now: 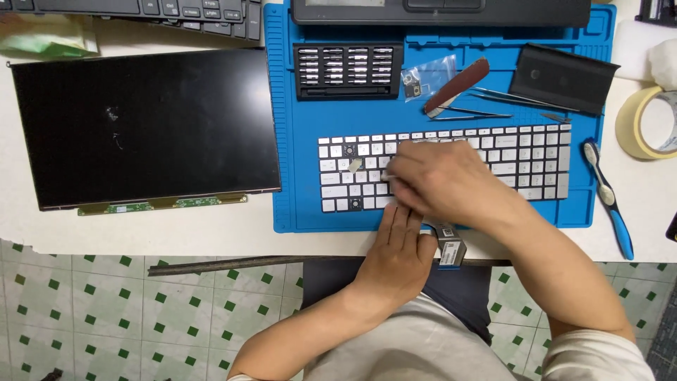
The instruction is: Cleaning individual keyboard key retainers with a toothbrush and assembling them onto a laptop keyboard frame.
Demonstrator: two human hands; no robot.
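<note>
A white laptop keyboard (pixel 515 152) lies on a blue repair mat (pixel 296 127), with a couple of keycaps off near its left side. My right hand (pixel 441 182) lies across the middle of the keyboard, its fingers curled down onto the keys; whether it pinches a keycap is hidden. Flat at the mat's near edge, my left hand (pixel 396 254) presses its fingertips against the keyboard's lower edge. A loose pale keycap (pixel 355 165) rests on the keys just left of my right hand.
A bare laptop screen panel (pixel 144 127) lies left of the mat. On the mat sit a black bit set (pixel 348 70), a red-handled knife (pixel 457 86), tweezers (pixel 486 106), a small bag and a black cover (pixel 562 76). A toothbrush (pixel 611 204) and tape roll (pixel 643 121) lie right.
</note>
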